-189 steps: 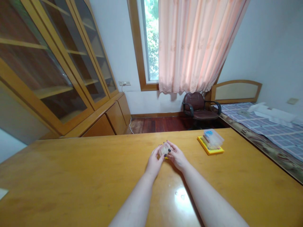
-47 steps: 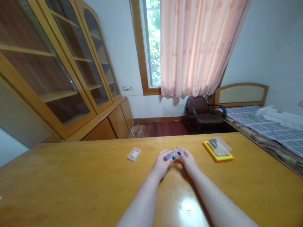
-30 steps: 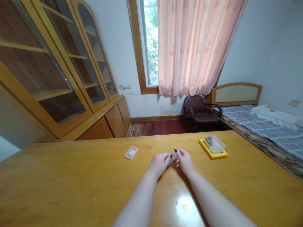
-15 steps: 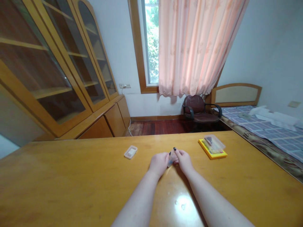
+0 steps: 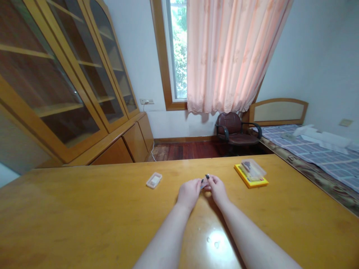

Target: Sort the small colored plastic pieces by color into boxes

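My left hand [image 5: 189,193] and my right hand [image 5: 219,191] meet above the middle of the table, fingers closed. Between their fingertips they pinch a small, thin, partly see-through piece [image 5: 205,182], perhaps plastic. Most of it is covered by my fingers, so I cannot make out its kind. To the left of my hands lies a small clear plastic case [image 5: 154,180] with something pale inside. On the right, a yellow box [image 5: 251,182] lies flat, and a clear plastic case [image 5: 254,169] with dark contents rests on top of it.
The wooden table [image 5: 84,209] spreads under both arms. Beyond its far edge stand a brown office chair [image 5: 238,129] and a bed [image 5: 314,144] with a checked sheet. A glass-fronted cabinet [image 5: 103,127] rises on the left.
My fingers have shifted slightly around the small piece, which now shows less below them. Both hands remain in nearly the same place. The cases and yellow box lie unmoved.
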A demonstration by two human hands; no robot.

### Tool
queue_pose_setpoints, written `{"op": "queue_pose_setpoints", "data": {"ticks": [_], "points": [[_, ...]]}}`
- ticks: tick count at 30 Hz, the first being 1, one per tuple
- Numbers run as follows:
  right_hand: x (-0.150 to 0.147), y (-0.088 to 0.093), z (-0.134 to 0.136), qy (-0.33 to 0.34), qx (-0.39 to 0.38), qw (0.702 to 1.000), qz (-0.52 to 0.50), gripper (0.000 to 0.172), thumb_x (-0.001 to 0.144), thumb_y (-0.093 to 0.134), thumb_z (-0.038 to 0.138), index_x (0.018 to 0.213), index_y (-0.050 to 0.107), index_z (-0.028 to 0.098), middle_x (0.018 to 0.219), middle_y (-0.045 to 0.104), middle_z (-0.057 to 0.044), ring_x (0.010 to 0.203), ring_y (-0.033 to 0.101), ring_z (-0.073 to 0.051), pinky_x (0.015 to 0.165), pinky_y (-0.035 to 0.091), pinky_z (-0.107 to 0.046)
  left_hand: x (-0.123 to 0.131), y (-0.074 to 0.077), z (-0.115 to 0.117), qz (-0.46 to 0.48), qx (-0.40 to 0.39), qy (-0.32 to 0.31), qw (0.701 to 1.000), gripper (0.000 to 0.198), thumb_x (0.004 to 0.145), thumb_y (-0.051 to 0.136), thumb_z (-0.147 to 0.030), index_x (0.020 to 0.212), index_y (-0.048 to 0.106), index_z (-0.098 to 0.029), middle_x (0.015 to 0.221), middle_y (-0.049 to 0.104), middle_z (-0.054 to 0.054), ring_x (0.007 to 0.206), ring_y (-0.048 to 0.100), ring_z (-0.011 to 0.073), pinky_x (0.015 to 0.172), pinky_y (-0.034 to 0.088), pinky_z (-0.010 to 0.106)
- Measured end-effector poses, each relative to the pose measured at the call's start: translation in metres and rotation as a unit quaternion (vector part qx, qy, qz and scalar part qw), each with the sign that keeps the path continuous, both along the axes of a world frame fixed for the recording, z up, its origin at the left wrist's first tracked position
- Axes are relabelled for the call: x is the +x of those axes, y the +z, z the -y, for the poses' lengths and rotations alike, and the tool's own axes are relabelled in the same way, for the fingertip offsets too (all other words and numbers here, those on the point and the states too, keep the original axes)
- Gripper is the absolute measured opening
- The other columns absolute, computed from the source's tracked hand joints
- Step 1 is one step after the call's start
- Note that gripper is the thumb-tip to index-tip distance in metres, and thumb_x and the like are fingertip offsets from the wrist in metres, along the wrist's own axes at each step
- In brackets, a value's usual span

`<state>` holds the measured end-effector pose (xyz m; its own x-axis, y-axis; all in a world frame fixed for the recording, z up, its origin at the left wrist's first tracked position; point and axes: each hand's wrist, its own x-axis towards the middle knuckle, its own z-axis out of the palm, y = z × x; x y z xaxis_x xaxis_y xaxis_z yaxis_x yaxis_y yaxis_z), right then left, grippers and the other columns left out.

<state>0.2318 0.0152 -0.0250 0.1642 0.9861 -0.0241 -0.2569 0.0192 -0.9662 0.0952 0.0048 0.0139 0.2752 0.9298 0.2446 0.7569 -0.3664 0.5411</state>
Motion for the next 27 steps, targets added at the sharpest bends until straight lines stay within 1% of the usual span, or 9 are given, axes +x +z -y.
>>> {"op": "queue_pose_setpoints", "data": {"ticks": [2, 4, 6, 9, 12, 15, 21, 25, 27], "points": [[-0.004, -0.002, -0.001, 0.024, 0.018, 0.998, -0.062, 0.041, 0.061, 0.068, 0.050, 0.084, 0.060, 0.017, 0.076, 0.067, -0.005, 0.064, 0.062, -0.016, 0.054, 0.048, -0.025, -0.002, -0.004, -0.002, 0.048, 0.017, 0.003, 0.999, 0.032, 0.089, 0.034, -0.028, 0.103, 0.063, -0.022, 0.101, 0.067, 0.005, 0.090, 0.062, 0.0173, 0.080, 0.045, 0.027], [-0.008, -0.002, -0.001, 0.054, 0.009, 0.993, -0.108, 0.038, 0.060, 0.071, 0.046, 0.082, 0.061, 0.017, 0.077, 0.067, -0.005, 0.065, 0.062, -0.015, 0.057, 0.049, -0.025, -0.005, -0.008, -0.004, 0.088, 0.022, -0.005, 0.996, 0.032, 0.088, 0.036, -0.027, 0.107, 0.061, -0.021, 0.106, 0.066, 0.005, 0.095, 0.061, 0.0169, 0.085, 0.045, 0.028], [-0.010, 0.001, 0.001, 0.066, -0.004, 0.987, -0.144, 0.031, 0.061, 0.073, 0.039, 0.081, 0.060, 0.018, 0.079, 0.066, -0.004, 0.068, 0.062, -0.014, 0.062, 0.050, -0.025, -0.007, -0.010, -0.005, 0.117, 0.019, -0.042, 0.992, 0.031, 0.087, 0.040, -0.028, 0.111, 0.060, -0.023, 0.109, 0.064, 0.003, 0.099, 0.060, 0.0166, 0.089, 0.045, 0.029], [-0.011, 0.007, 0.006, 0.063, 0.006, 0.981, -0.184, 0.028, 0.063, 0.073, 0.033, 0.084, 0.060, 0.021, 0.089, 0.066, -0.003, 0.079, 0.062, -0.015, 0.071, 0.050, -0.026, -0.008, -0.010, -0.006, 0.157, 0.013, -0.097, 0.983, 0.034, 0.085, 0.044, -0.026, 0.117, 0.055, -0.025, 0.117, 0.060, 0.002, 0.106, 0.056, 0.0162, 0.093, 0.043, 0.031], [-0.011, 0.012, 0.010, 0.076, 0.002, 0.979, -0.189, 0.026, 0.066, 0.071, 0.032, 0.087, 0.059, 0.021, 0.092, 0.065, -0.003, 0.081, 0.062, -0.015, 0.070, 0.051, -0.028, -0.007, -0.007, -0.004, 0.190, 0.010, -0.110, 0.976, 0.034, 0.086, 0.041, -0.023, 0.117, 0.056, -0.025, 0.117, 0.060, 0.002, 0.107, 0.055, 0.0157, 0.095, 0.042, 0.032], [-0.013, 0.013, 0.013, 0.076, -0.010, 0.982, -0.175, 0.027, 0.066, 0.071, 0.033, 0.086, 0.058, 0.021, 0.089, 0.064, -0.003, 0.078, 0.061, -0.015, 0.067, 0.051, -0.028, -0.005, -0.005, -0.002, 0.208, 0.015, -0.096, 0.973, 0.033, 0.087, 0.038, -0.024, 0.113, 0.059, -0.023, 0.112, 0.063, 0.003, 0.103, 0.057, 0.0157, 0.093, 0.044, 0.032], [-0.016, 0.014, 0.016, 0.057, 0.001, 0.988, -0.146, 0.029, 0.068, 0.069, 0.038, 0.087, 0.057, 0.019, 0.086, 0.063, -0.004, 0.077, 0.061, -0.017, 0.066, 0.052, -0.030, 0.002, -0.006, 0.003, 0.204, 0.037, -0.040, 0.977, 0.031, 0.087, 0.038, -0.025, 0.107, 0.062, -0.021, 0.107, 0.065, 0.004, 0.099, 0.059, 0.0154, 0.089, 0.045, 0.029], [-0.017, 0.013, 0.016, 0.057, -0.009, 0.990, -0.132, 0.033, 0.068, 0.068, 0.042, 0.089, 0.057, 0.019, 0.086, 0.064, -0.005, 0.075, 0.062, -0.017, 0.065, 0.053, -0.031, 0.002, -0.003, 0.003, 0.217, 0.014, -0.010, 0.976, 0.032, 0.089, 0.036, -0.029, 0.102, 0.063, -0.020, 0.101, 0.067, 0.004, 0.093, 0.061, 0.0162, 0.083, 0.047, 0.028], [-0.017, 0.012, 0.016, 0.060, -0.015, 0.991, -0.121, 0.036, 0.066, 0.067, 0.044, 0.089, 0.057, 0.018, 0.089, 0.065, -0.007, 0.076, 0.063, -0.018, 0.065, 0.053, -0.032, 0.000, -0.001, 0.001, 0.228, -0.004, -0.006, 0.974, 0.033, 0.089, 0.035, -0.031, 0.099, 0.064, -0.019, 0.096, 0.068, 0.005, 0.087, 0.062, 0.0164, 0.079, 0.048, 0.027]]}}
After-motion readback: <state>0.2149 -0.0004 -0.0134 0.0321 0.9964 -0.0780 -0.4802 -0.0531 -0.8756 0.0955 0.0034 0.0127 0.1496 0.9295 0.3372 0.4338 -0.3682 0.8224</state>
